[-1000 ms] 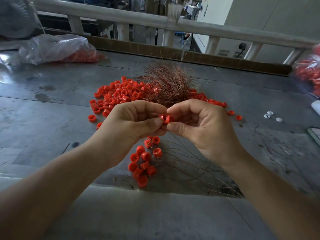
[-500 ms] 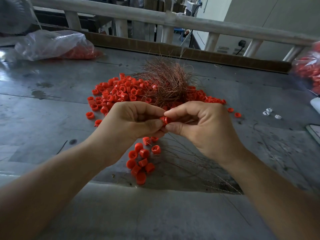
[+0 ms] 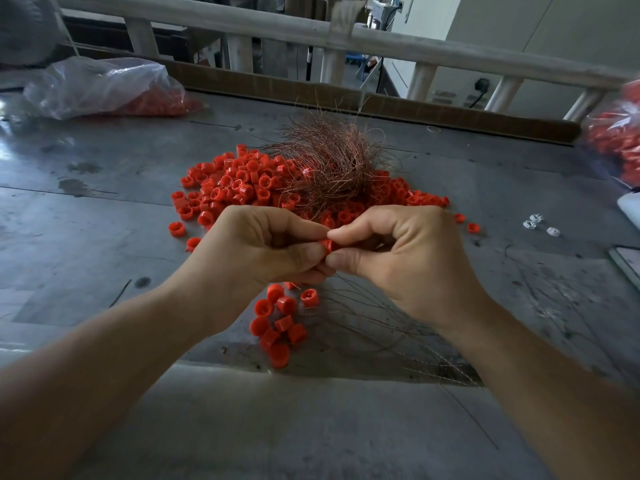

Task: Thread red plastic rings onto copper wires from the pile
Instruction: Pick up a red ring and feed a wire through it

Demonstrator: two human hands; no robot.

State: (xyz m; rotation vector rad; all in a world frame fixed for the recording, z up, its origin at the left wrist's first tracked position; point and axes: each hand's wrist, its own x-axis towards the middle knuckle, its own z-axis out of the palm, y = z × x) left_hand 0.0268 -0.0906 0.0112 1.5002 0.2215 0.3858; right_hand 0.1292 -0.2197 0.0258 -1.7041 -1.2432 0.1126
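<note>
Left hand [image 3: 256,251] and right hand [image 3: 398,258] both pinch one red ring [image 3: 325,244] between fingertips, probably steadying it for the wire. The ring pile [image 3: 235,181] and the copper wires [image 3: 329,161] sit at 12 o'clock on the table [image 3: 104,237].

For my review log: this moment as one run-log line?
left hand: pinches red ring; right hand: pinches same ring; wire pile: beyond hands; step: threading

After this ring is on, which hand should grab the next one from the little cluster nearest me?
Left, probably. Both hands pinch the red ring, but the left hand hangs almost directly over the small ring cluster, while the right hand sits over the loose copper wires further right.
</note>
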